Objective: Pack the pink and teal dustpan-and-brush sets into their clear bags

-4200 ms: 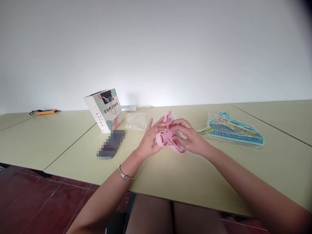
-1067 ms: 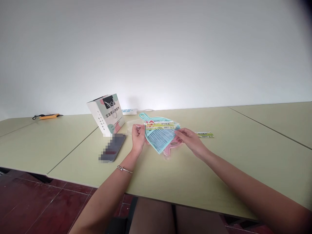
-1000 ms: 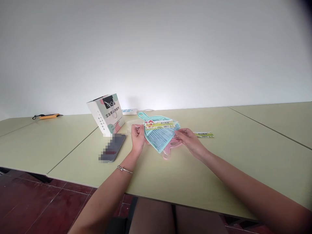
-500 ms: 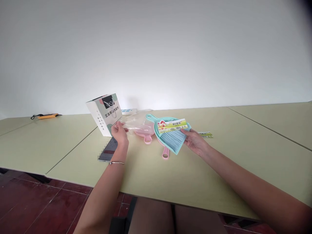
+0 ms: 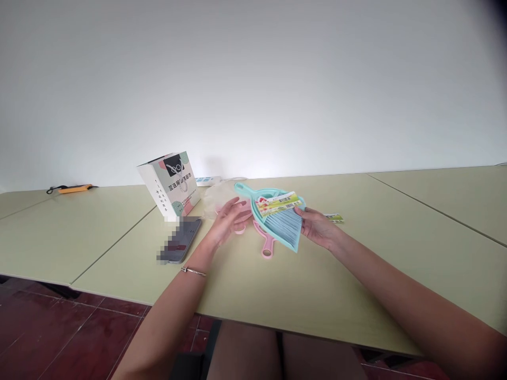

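My right hand (image 5: 317, 227) grips a teal mini dustpan and brush set (image 5: 281, 221) with a yellow-green label, held just above the table. My left hand (image 5: 229, 221) hovers with fingers spread, holding nothing, just left of the teal set. Under and behind them lie a pink dustpan and brush (image 5: 266, 247) on the table. A clear plastic bag (image 5: 216, 199) lies crumpled behind my left hand.
A printed box (image 5: 170, 182) stands at the back left with a dark phone (image 5: 180, 245) in front of it. A label strip (image 5: 333, 217) lies right of my right hand. A white power strip (image 5: 208, 180) and an orange tool (image 5: 73, 188) sit near the wall.
My left hand let go of the clear bag, which now lies on the table, and moved right toward the teal set. The teal set has tilted and shifted slightly left.
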A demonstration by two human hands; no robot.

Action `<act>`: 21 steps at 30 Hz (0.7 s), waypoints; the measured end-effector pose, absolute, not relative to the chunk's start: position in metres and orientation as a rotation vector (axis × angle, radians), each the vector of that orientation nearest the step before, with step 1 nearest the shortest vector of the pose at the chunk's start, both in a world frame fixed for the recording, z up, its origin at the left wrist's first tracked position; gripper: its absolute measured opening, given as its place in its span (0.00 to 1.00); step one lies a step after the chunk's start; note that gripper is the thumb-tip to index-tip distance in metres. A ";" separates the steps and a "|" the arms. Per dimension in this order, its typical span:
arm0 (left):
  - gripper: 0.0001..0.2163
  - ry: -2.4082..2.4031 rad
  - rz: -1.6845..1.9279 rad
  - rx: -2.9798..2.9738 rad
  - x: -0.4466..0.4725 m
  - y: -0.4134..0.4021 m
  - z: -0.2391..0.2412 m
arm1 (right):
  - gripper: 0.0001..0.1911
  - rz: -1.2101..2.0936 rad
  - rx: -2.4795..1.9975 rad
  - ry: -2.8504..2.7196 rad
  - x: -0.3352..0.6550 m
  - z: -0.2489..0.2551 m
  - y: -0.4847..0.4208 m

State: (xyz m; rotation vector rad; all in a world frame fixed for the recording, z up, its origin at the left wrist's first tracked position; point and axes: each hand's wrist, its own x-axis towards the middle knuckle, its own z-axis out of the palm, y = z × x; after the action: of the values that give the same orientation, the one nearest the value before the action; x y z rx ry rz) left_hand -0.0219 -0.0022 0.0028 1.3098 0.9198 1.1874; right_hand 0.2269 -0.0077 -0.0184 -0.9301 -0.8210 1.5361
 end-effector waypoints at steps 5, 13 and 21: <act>0.23 0.676 1.038 1.201 -0.015 -0.008 0.001 | 0.12 1.663 -0.958 -0.911 0.212 -0.013 -0.020; 0.19 0.660 1.147 1.140 -0.009 -0.007 0.000 | 0.10 1.224 -1.251 -0.763 0.233 -0.015 -0.003; 0.26 0.607 1.224 1.299 -0.006 -0.016 0.006 | 0.25 0.081 -1.206 -1.198 0.243 -0.002 -0.015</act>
State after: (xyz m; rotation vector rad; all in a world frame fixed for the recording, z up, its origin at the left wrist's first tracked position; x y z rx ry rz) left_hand -0.0058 -0.0157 0.0063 1.2985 0.6067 1.2241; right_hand 0.2430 -0.0153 -0.0023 -1.2062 -1.1980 0.0810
